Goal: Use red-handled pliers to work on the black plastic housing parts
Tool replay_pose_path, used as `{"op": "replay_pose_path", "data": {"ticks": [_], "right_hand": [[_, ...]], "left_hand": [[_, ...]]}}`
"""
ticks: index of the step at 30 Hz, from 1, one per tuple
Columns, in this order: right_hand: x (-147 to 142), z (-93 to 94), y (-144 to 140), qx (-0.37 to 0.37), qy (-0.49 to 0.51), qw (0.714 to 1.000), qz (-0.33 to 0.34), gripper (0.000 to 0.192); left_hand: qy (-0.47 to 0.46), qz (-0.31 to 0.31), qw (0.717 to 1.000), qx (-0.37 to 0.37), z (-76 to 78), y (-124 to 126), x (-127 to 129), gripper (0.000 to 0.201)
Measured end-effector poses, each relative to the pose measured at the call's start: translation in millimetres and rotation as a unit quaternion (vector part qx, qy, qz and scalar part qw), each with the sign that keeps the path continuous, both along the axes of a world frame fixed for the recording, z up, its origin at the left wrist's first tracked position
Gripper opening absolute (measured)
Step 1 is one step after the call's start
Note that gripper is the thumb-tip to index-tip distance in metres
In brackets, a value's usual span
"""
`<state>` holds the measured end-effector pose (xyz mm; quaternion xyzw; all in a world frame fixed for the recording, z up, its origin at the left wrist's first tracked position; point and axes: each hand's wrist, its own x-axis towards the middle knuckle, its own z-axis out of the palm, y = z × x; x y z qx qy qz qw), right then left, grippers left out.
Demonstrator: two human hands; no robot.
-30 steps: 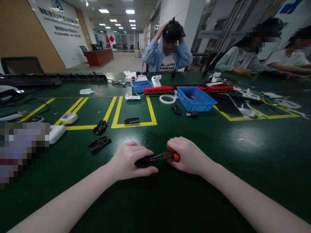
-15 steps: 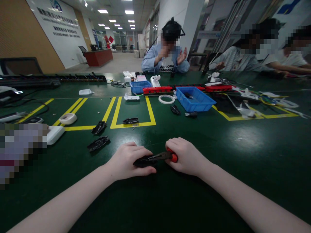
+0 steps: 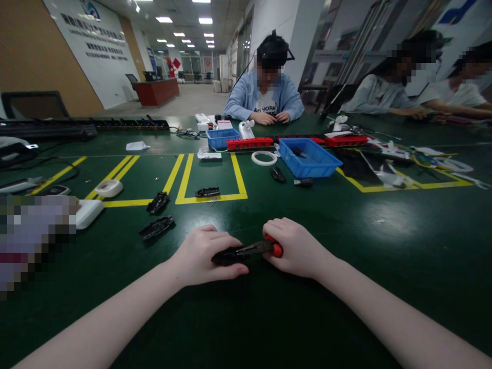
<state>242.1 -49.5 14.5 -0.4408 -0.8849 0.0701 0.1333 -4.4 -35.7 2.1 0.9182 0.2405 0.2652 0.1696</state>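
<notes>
Pinning a black part (image 3: 226, 254) under my closed left hand (image 3: 203, 256), I grip a red-handled tool (image 3: 265, 248) in my right hand (image 3: 294, 247), its tip touching the part.

There are two blue bins on the green table: a big blue bin (image 3: 309, 159) and a small blue bin (image 3: 222, 137). Three loose black parts lie near the yellow lines: one black part (image 3: 207, 192) inside the yellow box, a second black part (image 3: 158, 202) to its left, and a third black part (image 3: 156, 227) closer in. Two smaller black bits (image 3: 278, 174) sit by the big bin. There is one white ring (image 3: 265, 157) and one white roll of tape (image 3: 109, 188). Three other people sit at the far side.
</notes>
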Motion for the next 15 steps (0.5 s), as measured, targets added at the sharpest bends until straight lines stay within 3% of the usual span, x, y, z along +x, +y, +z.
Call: {"op": "replay_pose_path", "data": {"ticks": [15], "right_hand": [[-1.6,1.0,-2.6,-0.004,-0.002,1.0,0.002,0.015]], "left_hand": [[0.037,-0.005,0.999,-0.03,1.4,0.9,0.1,0.035]]}}
